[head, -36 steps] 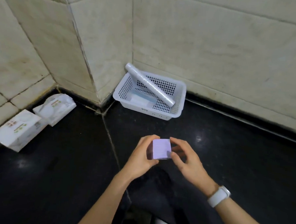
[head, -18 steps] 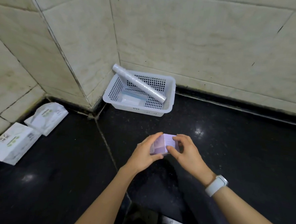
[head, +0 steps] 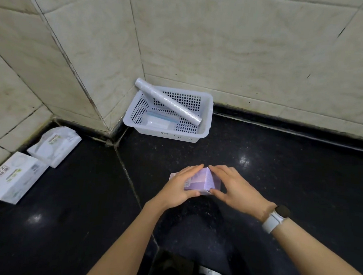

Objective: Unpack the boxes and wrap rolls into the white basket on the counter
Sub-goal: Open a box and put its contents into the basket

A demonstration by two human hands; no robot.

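A small purple box (head: 202, 183) sits low over the black counter, held between both hands. My left hand (head: 179, 188) lies over its left side with the thumb under the near edge. My right hand (head: 235, 188) grips its right end, fingers on top and thumb at the front. The white perforated basket (head: 166, 134) stands in the wall corner beyond the hands. A clear wrap roll (head: 169, 103) leans across it, its upper end sticking out over the back left rim. A flat white and blue packet (head: 158, 120) lies on the basket floor.
A white box (head: 10, 176) and a white soft pack (head: 54, 145) lie on the counter at the far left by the tiled wall. A seam (head: 128, 176) runs across the black counter left of the hands. A white watch (head: 274, 220) is on my right wrist.
The purple box has been turned from end-on to lengthwise and lowered toward the counter. Both hands stayed on it and flattened over its sides.
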